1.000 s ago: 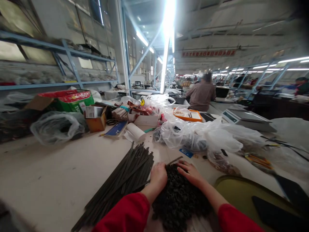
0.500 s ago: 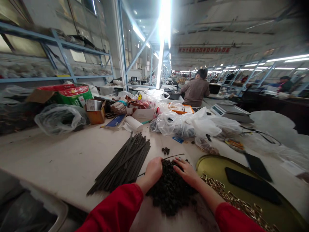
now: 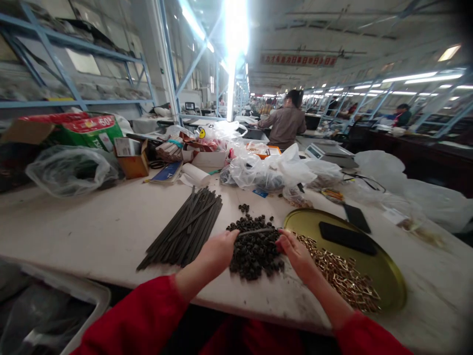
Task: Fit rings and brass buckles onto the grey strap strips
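A thin dark strip [image 3: 256, 230] stretches between my two hands, above a heap of small black loops [image 3: 256, 256]. My left hand [image 3: 218, 249] is closed round the strip's left end, at the heap's left edge. On the other side my right hand [image 3: 295, 251] pinches the strip's right end; its fingertips are slightly blurred. Left of the heap lies a loose stack of long dark strips [image 3: 185, 229]. To the right, a gold-coloured oval tray [image 3: 395, 291] carries many gold metal rings [image 3: 343, 276] and a flat black slab [image 3: 347, 237].
Clear plastic bags [image 3: 273, 172] lie behind the heap, beside a blue notebook [image 3: 166, 172] and a small cardboard box [image 3: 133, 162]. A digital scale [image 3: 328, 152] stands at the back right. A person [image 3: 284, 121] sits beyond the table. A plastic bin [image 3: 99, 296] is below the left edge.
My hands have drawn back from the heap's far side, and my right hand has gone from spread over the loops to pinching the strip. The view has shifted right.
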Available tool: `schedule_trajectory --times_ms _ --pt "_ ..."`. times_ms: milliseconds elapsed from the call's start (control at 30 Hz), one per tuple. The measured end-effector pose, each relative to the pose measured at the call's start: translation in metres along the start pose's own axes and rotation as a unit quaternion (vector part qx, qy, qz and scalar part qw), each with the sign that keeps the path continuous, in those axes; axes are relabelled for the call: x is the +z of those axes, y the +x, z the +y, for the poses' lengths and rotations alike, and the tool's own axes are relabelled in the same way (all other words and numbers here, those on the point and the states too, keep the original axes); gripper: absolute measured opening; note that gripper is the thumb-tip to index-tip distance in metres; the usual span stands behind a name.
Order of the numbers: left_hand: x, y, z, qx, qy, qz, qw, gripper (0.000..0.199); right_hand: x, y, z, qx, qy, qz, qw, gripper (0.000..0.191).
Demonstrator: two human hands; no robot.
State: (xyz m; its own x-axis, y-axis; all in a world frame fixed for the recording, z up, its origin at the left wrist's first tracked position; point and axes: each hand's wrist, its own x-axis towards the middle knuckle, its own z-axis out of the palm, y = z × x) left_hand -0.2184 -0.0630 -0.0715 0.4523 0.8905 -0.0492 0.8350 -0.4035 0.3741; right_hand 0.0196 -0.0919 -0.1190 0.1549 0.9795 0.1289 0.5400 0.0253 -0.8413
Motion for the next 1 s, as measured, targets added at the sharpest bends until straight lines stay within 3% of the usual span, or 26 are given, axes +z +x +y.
schedule_trajectory --times_ms 100,167,233,300,467,667,767,1000 --pt "0.015 -0.047 0.006 0.023 -0.004 -0.059 0.998 0.05 0.006 -0.046 -0.008 0.033 0.063 -0.015 0.997 0.053" --pt "0.03 -0.069 0.01 0.041 -0.074 -0.097 0.992 0.042 0.018 -0.072 -0.009 0.041 0.077 -0.031 0.996 0.043" --pt "0.045 -0.082 0.014 0.042 -0.2 -0.14 0.969 0.029 0.03 -0.09 -0.006 0.039 0.069 -0.051 0.996 0.036" --pt "0.058 -0.085 0.018 -0.002 -0.326 -0.184 0.927 0.023 0.036 -0.098 -0.001 0.026 0.03 -0.06 0.997 0.032" --pt "0.07 -0.08 0.025 -0.171 -0.495 -0.233 0.82 0.021 0.025 -0.08 0.012 -0.035 -0.151 -0.024 0.988 0.025" --pt "0.057 -0.077 0.031 -0.215 -0.597 -0.241 0.735 0.03 0.03 -0.055 0.016 -0.089 -0.272 -0.078 0.955 0.019" --pt "0.057 -0.075 0.03 -0.234 -0.617 -0.24 0.712 0.033 0.031 -0.054 0.019 -0.091 -0.3 -0.085 0.946 0.015" --pt "0.064 -0.071 0.03 -0.236 -0.622 -0.243 0.706 0.032 0.026 -0.057 0.021 -0.061 -0.28 -0.072 0.955 0.008"
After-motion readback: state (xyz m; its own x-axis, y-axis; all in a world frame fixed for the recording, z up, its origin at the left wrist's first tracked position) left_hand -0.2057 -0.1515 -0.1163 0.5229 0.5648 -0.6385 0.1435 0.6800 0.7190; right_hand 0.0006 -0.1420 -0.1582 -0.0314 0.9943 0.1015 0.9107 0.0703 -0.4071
